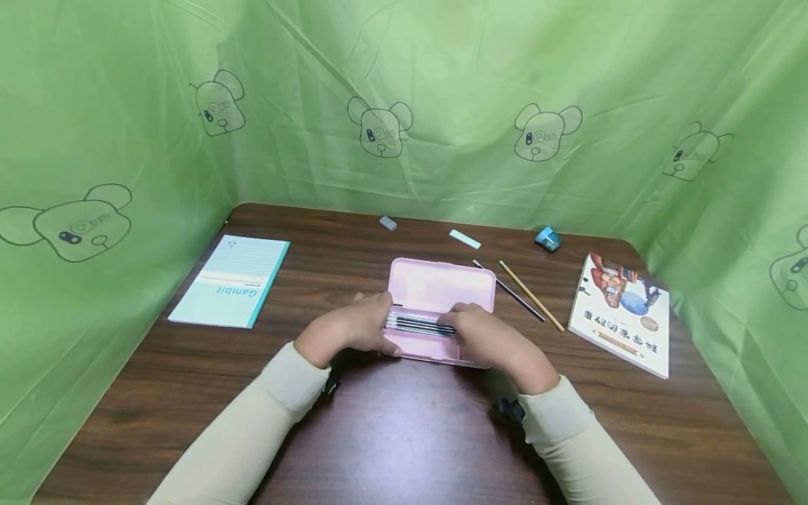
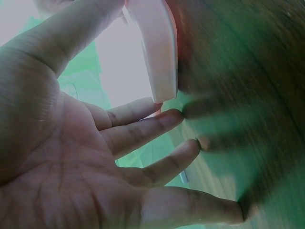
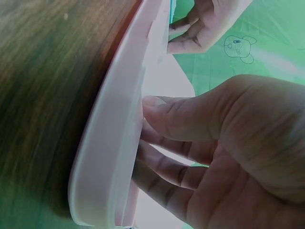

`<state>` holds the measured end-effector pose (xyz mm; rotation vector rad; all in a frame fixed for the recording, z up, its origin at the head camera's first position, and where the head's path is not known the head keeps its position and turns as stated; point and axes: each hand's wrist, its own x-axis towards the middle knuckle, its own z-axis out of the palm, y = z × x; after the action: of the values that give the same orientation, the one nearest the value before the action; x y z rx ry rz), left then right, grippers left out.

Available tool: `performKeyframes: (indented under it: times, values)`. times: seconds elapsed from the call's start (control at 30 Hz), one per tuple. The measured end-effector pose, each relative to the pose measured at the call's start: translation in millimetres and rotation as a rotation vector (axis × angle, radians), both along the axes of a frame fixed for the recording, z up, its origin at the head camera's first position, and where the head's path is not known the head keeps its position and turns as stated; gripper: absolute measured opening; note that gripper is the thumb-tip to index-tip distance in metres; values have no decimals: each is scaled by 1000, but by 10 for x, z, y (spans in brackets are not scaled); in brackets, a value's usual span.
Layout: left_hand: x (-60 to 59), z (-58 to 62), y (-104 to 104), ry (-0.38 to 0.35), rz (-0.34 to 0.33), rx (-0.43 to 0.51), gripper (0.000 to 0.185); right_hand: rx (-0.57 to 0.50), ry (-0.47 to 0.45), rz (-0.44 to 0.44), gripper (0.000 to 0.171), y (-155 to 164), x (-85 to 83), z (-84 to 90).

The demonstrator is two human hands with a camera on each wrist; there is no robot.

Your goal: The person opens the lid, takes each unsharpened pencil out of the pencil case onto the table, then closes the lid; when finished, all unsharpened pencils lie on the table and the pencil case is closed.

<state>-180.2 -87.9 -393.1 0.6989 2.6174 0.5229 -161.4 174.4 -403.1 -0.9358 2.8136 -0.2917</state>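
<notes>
A pink pencil case (image 1: pixel 442 284) lies with its lid raised on the desk in the head view. Several dark pencils (image 1: pixel 416 325) with pale ends lie inside it. My left hand (image 1: pixel 360 324) is at the case's left end, its thumb by the near edge. In the left wrist view its fingers (image 2: pixel 143 133) are nearly straight and spread, touching the case's end. My right hand (image 1: pixel 482 337) reaches into the right part, thumb and bent fingers about the pencils' right ends. The near wall of the case hides those fingertips in the right wrist view.
A dark pencil (image 1: pixel 520 300) and a tan pencil (image 1: pixel 530 294) lie right of the case. Behind are a grey eraser (image 1: pixel 388 223), a pale strip (image 1: pixel 465 239) and a blue sharpener (image 1: pixel 548 239). A notebook (image 1: pixel 230 280) lies left, a book (image 1: pixel 621 315) right.
</notes>
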Motion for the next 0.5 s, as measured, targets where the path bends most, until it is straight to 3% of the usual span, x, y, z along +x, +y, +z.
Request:
performKeyframes:
  times: [0.5]
  values:
    - [2,-6,-5,-2,-4,6,72,-91,19,53,32,30,-12,-5]
